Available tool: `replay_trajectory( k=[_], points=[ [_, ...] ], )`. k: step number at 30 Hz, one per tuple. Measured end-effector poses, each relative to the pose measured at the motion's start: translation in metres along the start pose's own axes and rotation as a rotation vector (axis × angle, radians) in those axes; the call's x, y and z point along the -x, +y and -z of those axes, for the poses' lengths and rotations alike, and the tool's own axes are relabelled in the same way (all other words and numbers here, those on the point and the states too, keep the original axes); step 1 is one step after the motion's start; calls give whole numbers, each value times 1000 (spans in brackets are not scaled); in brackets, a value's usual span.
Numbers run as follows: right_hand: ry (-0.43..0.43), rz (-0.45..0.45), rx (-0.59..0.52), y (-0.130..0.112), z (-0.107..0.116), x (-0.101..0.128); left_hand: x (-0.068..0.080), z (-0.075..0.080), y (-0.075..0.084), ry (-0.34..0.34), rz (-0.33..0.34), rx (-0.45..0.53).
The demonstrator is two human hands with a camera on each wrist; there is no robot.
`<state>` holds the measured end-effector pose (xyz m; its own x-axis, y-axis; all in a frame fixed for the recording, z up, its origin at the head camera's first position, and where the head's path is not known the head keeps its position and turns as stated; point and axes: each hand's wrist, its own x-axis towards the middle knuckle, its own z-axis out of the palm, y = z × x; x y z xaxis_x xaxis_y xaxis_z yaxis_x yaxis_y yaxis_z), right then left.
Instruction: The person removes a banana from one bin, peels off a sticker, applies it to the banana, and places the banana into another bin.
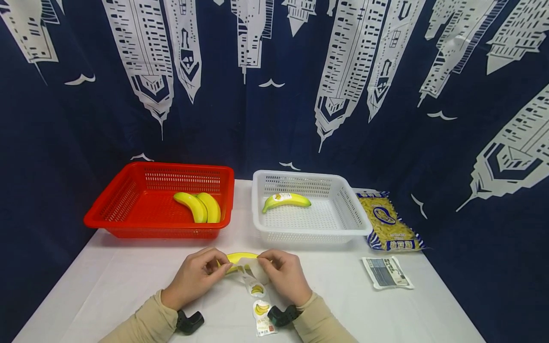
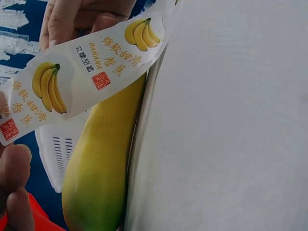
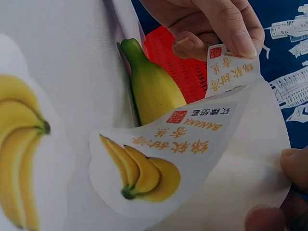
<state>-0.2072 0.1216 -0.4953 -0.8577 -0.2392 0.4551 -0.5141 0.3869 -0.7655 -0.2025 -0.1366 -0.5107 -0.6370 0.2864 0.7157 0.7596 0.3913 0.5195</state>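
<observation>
A yellow banana (image 1: 240, 257) with a green tip lies on the white table between my hands, near the front edge. My left hand (image 1: 223, 267) pinches the corner of a banana sticker (image 3: 230, 70) that is lifted off its backing. My right hand (image 1: 263, 261) pinches the white sticker strip (image 1: 259, 305), which curls over the banana and trails toward me with two more stickers on it. The left wrist view shows the strip (image 2: 86, 77) lying across the banana (image 2: 101, 163). In the right wrist view the banana (image 3: 149, 86) shows behind the strip (image 3: 163, 159).
A red basket (image 1: 107, 214) at the back left holds two bananas (image 1: 200, 207). A white basket (image 1: 356, 214) beside it holds one stickered banana (image 1: 286, 201). A pasta bag (image 1: 388, 221) and a small flat packet (image 1: 387, 272) lie at the right.
</observation>
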Motion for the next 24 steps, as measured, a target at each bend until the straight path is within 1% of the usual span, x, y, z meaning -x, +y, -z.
replay_trajectory(
  k=[9,16,20,24],
  points=[
    [15,-6,-14,2,4,-1,0,0,1,16,-4,-5],
    [32,-26,4,4,9,-2,-1,1,1,35,-5,-30],
    [35,-35,-4,4,13,-2,-1,0,0,45,9,-44],
    [37,-41,-6,4,16,-3,0,0,0,41,30,-44]
  ],
)
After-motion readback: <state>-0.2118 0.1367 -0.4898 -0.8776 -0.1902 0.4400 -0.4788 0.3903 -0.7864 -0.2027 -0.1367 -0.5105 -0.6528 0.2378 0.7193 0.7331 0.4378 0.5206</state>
